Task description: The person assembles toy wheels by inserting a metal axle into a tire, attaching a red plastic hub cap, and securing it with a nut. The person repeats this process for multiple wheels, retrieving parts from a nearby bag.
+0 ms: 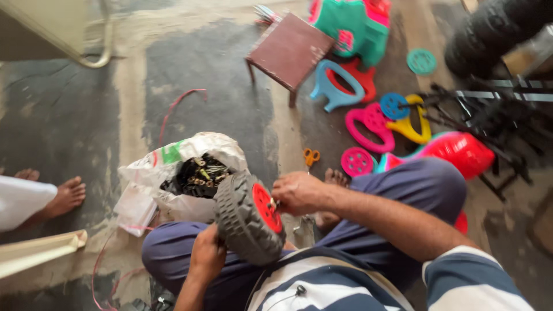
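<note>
Down on the floor (213, 63) sits a person in dark blue trousers and a striped shirt, with a grey toy wheel (245, 222) held over the lap. Its knobbly tyre faces up and its red hub (268, 208) points toward the right hand. The left hand (207, 253) cups the tyre from below, fingers curled around the tread. The right hand (299, 193) sits against the red hub, fingers (275, 201) drawn together at its edge; whether they pinch some small part I cannot tell.

Just beyond the wheel lies an open white plastic bag (173, 173) full of dark screws and fittings. Near the person's foot rest orange-handled scissors (311, 156). Farther off stand a small brown stool (291, 49) and a scatter of bright plastic toy parts (374, 124) in pink, blue, yellow and teal. At the left edge another person's bare foot (66, 196) rests on the floor.
</note>
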